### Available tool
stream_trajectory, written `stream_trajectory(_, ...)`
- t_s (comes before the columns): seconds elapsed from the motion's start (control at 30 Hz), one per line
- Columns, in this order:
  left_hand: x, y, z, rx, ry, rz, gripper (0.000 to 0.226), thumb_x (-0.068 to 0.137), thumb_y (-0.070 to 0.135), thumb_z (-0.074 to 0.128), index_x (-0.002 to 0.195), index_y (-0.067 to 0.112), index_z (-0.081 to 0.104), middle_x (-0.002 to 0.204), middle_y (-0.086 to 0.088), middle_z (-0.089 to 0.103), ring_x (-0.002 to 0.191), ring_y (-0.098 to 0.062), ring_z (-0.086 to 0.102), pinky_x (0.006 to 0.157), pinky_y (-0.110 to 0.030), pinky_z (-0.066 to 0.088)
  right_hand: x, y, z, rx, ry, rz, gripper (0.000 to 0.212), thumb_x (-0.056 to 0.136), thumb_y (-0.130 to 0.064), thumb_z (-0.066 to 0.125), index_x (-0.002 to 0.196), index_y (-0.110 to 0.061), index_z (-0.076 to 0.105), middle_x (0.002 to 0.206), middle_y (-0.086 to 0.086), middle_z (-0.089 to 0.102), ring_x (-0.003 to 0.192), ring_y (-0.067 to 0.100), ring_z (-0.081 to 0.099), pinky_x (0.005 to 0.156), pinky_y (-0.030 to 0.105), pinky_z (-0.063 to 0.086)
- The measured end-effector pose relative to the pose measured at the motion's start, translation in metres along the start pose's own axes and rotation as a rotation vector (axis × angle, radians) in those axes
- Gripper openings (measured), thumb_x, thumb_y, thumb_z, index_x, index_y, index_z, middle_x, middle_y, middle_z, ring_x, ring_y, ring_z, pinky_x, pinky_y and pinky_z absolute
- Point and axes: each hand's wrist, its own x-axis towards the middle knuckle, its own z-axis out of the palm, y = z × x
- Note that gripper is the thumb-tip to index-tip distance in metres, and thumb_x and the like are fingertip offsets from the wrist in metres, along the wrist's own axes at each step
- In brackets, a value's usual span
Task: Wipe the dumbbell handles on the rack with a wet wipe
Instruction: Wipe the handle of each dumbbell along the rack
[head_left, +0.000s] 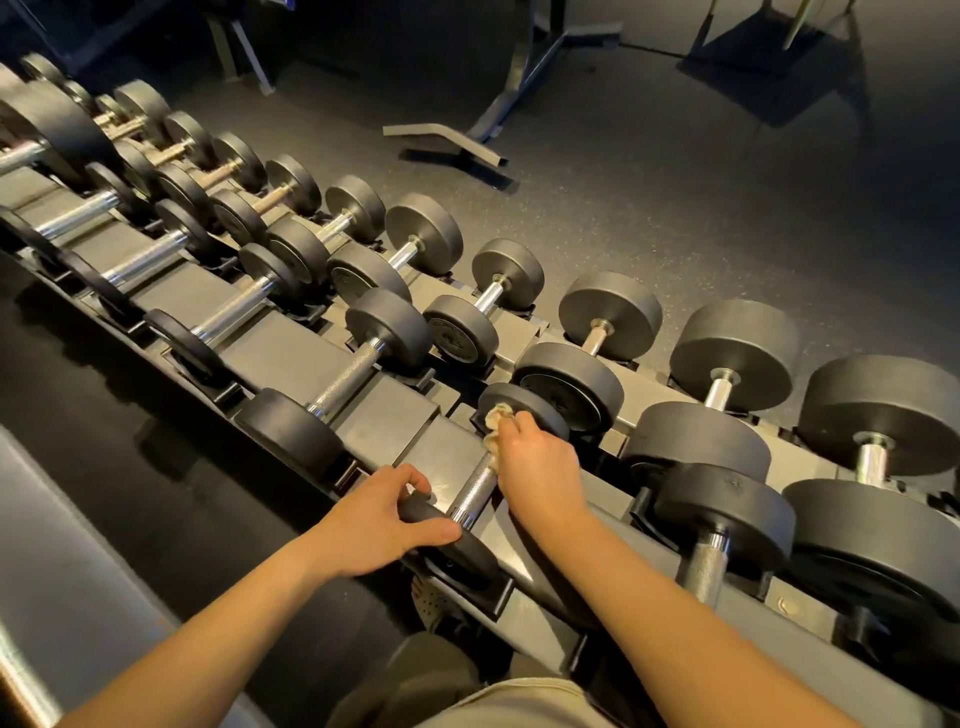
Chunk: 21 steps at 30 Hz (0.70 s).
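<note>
Head view showed the left grip (382, 525) curled round the near black end plate of a small dumbbell (527, 406), thumb across the plate's rim; the right grip (540, 467) was closed on a crumpled off-white wet wipe (496, 417), holding it against the far end of the knurled chrome handle (470, 493); the dumbbell lay in the front row of a long grey metal rack (387, 426) among other black dumbbells (388, 325); beyond lay dark speckled rubber floor (675, 208) and a grey steel machine frame (447, 140).
</note>
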Motion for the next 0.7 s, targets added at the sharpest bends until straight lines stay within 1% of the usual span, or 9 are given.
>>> stream_trajectory(0.17, -0.007, 0.004, 0.010, 0.104, 0.112, 0.033, 0.103, 0.039, 0.110, 0.040, 0.112, 0.040, 0.053, 0.107, 0.013, 0.053, 0.094, -0.008, 0.054, 0.085, -0.028, 0.050, -0.026, -0.009, 0.003, 0.247, -0.132, 0.228, 0.049, 0.096, -0.016, 0.063, 0.141, -0.014, 0.044, 0.119, 0.005, 0.056, 0.086, 0.022, 0.067, 0.069, 0.032, 0.055)
stream_trajectory(0.23, -0.006, 0.002, 0.012, 0.094, 0.134, 0.040, 0.102, 0.038, 0.111, 0.040, 0.110, 0.040, 0.054, 0.107, 0.013, 0.052, 0.095, -0.007, 0.052, 0.087, -0.029, 0.050, -0.045, -0.016, 0.003, 0.404, -0.143, 0.314, 0.017, 0.101, -0.015, 0.055, 0.118, -0.014, 0.057, 0.099, 0.001, 0.061, 0.074, 0.014, 0.060, 0.065, 0.028, 0.046)
stream_trajectory(0.27, -0.005, 0.001, 0.012, 0.093, 0.134, 0.039, 0.102, 0.038, 0.111, 0.040, 0.110, 0.040, 0.055, 0.107, 0.013, 0.052, 0.095, -0.007, 0.052, 0.086, -0.029, 0.050, -0.048, -0.018, 0.004, 0.588, -0.141, 0.416, 0.013, 0.104, -0.015, 0.049, 0.101, -0.015, 0.061, 0.087, -0.001, 0.063, 0.069, 0.012, 0.058, 0.064, 0.027, 0.044)
stream_trajectory(0.3, -0.004, 0.000, 0.012, 0.097, 0.129, 0.038, 0.102, 0.038, 0.111, 0.041, 0.110, 0.040, 0.055, 0.107, 0.013, 0.052, 0.095, -0.007, 0.052, 0.086, -0.028, 0.050, -0.044, -0.020, 0.004, 0.814, -0.129, 0.555, 0.024, 0.105, -0.014, 0.044, 0.089, -0.015, 0.061, 0.077, 0.000, 0.062, 0.065, 0.014, 0.058, 0.061, 0.027, 0.044)
stream_trajectory(0.37, -0.003, -0.001, 0.012, 0.099, 0.127, 0.036, 0.100, 0.039, 0.110, 0.042, 0.110, 0.041, 0.055, 0.107, 0.013, 0.052, 0.095, -0.007, 0.053, 0.086, -0.029, 0.051, -0.024, -0.021, 0.003, 1.220, -0.065, 0.912, 0.031, 0.105, -0.011, 0.041, 0.083, -0.009, 0.062, 0.067, 0.007, 0.058, 0.055, 0.018, 0.055, 0.048, 0.027, 0.044)
stream_trajectory(0.47, -0.003, -0.003, 0.013, 0.100, 0.135, 0.030, 0.097, 0.040, 0.109, 0.044, 0.108, 0.041, 0.054, 0.106, 0.013, 0.052, 0.095, -0.008, 0.053, 0.087, -0.032, 0.053, 0.014, -0.018, -0.007, 1.362, -0.129, 1.397, 0.029, 0.104, -0.016, 0.045, 0.083, 0.000, 0.056, 0.063, 0.011, 0.053, 0.049, 0.019, 0.048, 0.045, 0.029, 0.041)
stream_trajectory(0.53, -0.003, -0.003, 0.014, 0.100, 0.146, 0.023, 0.095, 0.040, 0.109, 0.044, 0.107, 0.041, 0.054, 0.106, 0.014, 0.052, 0.094, -0.008, 0.054, 0.086, -0.031, 0.053, 0.012, -0.019, -0.009, 1.183, -0.154, 1.264, 0.027, 0.103, -0.017, 0.045, 0.082, -0.005, 0.057, 0.069, 0.011, 0.057, 0.057, 0.021, 0.054, 0.051, 0.032, 0.044)
stream_trajectory(0.6, -0.003, -0.003, 0.014, 0.087, 0.159, 0.020, 0.097, 0.039, 0.110, 0.041, 0.106, 0.041, 0.054, 0.106, 0.014, 0.051, 0.094, -0.008, 0.054, 0.086, -0.031, 0.053, -0.008, -0.025, -0.008, 0.889, -0.055, 0.828, 0.027, 0.104, -0.018, 0.045, 0.088, -0.011, 0.065, 0.078, 0.004, 0.060, 0.069, 0.020, 0.060, 0.060, 0.033, 0.048)
stream_trajectory(0.7, -0.003, -0.004, 0.016, 0.098, 0.155, 0.023, 0.093, 0.042, 0.108, 0.045, 0.108, 0.042, 0.053, 0.106, 0.015, 0.051, 0.094, -0.007, 0.053, 0.085, -0.030, 0.052, -0.023, -0.035, -0.013, 0.508, 0.014, 0.256, 0.018, 0.101, -0.019, 0.055, 0.115, -0.016, 0.067, 0.099, -0.001, 0.054, 0.081, 0.015, 0.058, 0.070, 0.031, 0.052)
